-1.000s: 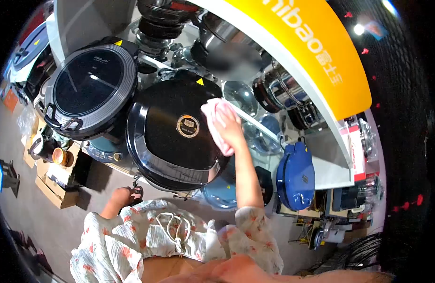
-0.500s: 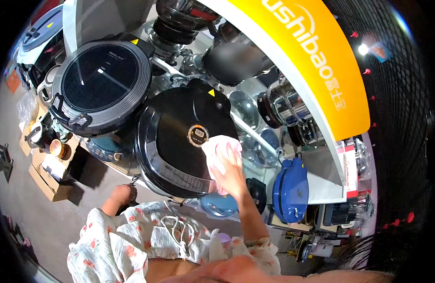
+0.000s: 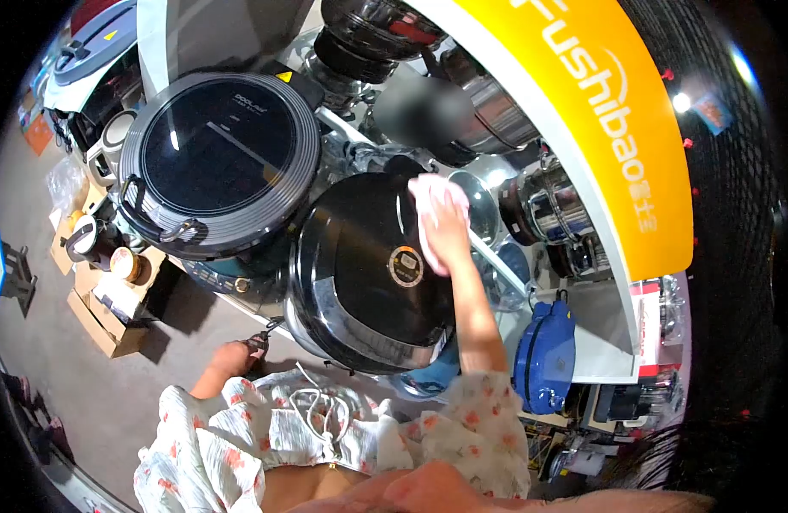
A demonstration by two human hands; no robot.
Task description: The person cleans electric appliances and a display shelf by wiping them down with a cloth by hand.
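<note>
From here I see the right hand (image 3: 446,232) half closed over a bunched pink cloth (image 3: 429,195), on the lid of the black cooker (image 3: 355,248) by the counter's (image 3: 250,311) front edge. The left hand (image 3: 231,357) hangs low; its grip I can't tell.

The right hand (image 3: 448,232) reaches forward, arm (image 3: 477,321) extended; the left hand (image 3: 231,357) sits lower.

A yellow sign (image 3: 612,141) curves near a blue appliance (image 3: 545,355) and, seemingly, metal pots (image 3: 554,201).
</note>
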